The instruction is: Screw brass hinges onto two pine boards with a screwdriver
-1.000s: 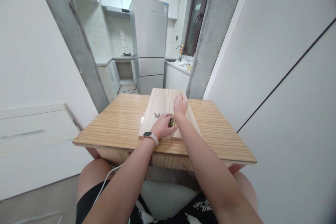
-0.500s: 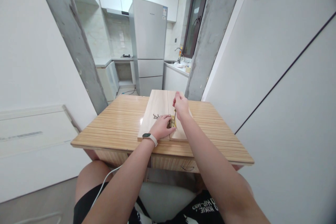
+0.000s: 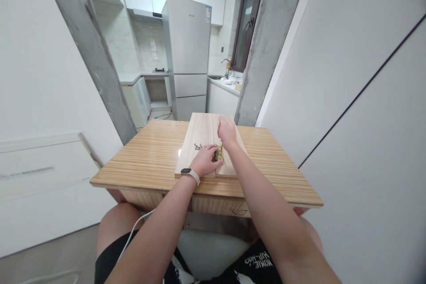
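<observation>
Two pale wooden boards (image 3: 200,128) lie side by side on the table, and a brass-coloured hinge (image 3: 220,154) sits across their seam. My left hand (image 3: 204,160) presses the hinge down, thumb and fingers on either side of it. Above it my right hand (image 3: 227,132) is closed around what looks like a screwdriver (image 3: 222,145), held upright. Only its thin shaft shows; the handle is inside the fist and the tip meets the hinge area. Several small screws (image 3: 198,147) lie loose on the left board, just beyond my left hand.
The boards rest on a wood-grain table (image 3: 149,155) with a drawer handle (image 3: 238,211) at its front. A white cable (image 3: 135,226) runs over my left leg. Behind the table stand a grey fridge (image 3: 188,35) and a counter with a sink tap (image 3: 227,64).
My right hand has turned slightly and shifted a little to the left over the hinge. My left hand keeps its place on the hinge.
</observation>
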### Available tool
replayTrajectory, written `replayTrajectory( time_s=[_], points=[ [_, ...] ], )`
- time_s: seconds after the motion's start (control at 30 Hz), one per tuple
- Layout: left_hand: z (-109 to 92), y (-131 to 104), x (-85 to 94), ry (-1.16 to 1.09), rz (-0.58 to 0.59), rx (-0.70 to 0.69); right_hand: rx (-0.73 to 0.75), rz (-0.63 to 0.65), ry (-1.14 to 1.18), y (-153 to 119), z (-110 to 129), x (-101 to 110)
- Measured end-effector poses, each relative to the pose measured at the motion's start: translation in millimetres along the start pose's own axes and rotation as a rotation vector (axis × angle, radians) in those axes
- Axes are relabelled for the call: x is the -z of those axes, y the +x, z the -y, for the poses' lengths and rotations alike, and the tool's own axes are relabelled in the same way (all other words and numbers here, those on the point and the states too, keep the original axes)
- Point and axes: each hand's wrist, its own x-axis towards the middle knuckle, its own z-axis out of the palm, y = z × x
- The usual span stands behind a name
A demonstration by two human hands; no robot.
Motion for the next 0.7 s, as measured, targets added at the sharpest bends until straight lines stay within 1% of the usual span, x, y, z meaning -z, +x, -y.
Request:
replayTrajectory(
  time_s=[0.03,0.1,0.13,0.17,0.2,0.27,0.4,0.47,0.5,0.57,0.7],
  points=[
    [0.1,0.0,0.0,0.001,-0.001,-0.001,-0.032,0.096,0.036,1.0,0.3,4.0],
    [0.3,0.2,-0.3,0.000,-0.002,-0.002,-0.107,0.373,0.125,4.0,0.6,13.7],
    [0.5,0.3,-0.5,-0.001,-0.002,-0.001,-0.127,0.431,0.159,6.2,0.3,18.3],
    [0.7,0.5,-0.7,-0.002,-0.002,0.002,-0.124,0.419,0.188,8.6,-0.7,21.9],
    [0.9,0.6,-0.8,-0.002,-0.003,0.007,-0.106,0.369,0.205,10.9,-2.2,24.0],
    [1.0,0.7,-0.9,-0.002,-0.004,0.013,-0.056,0.206,0.175,13.7,-6.4,22.5],
    [-0.4,0.4,0.1,-0.007,0.001,-0.001,0.047,-0.194,-0.035,5.5,-12.0,3.5],
    [-1.6,0.5,0.8,-0.011,0.001,-0.005,0.119,-0.340,-0.122,-3.1,-10.8,-6.3],
    [-2.2,0.5,1.1,-0.014,0.004,-0.006,0.142,-0.387,-0.147,-6.8,-9.3,-9.8],
    [-2.9,0.8,1.4,-0.017,0.009,-0.008,0.148,-0.439,-0.179,-10.7,-6.0,-13.1],
    [-2.3,1.0,0.8,-0.018,0.003,0.003,0.072,-0.458,-0.193,-4.3,-3.5,-9.4]
  ],
)
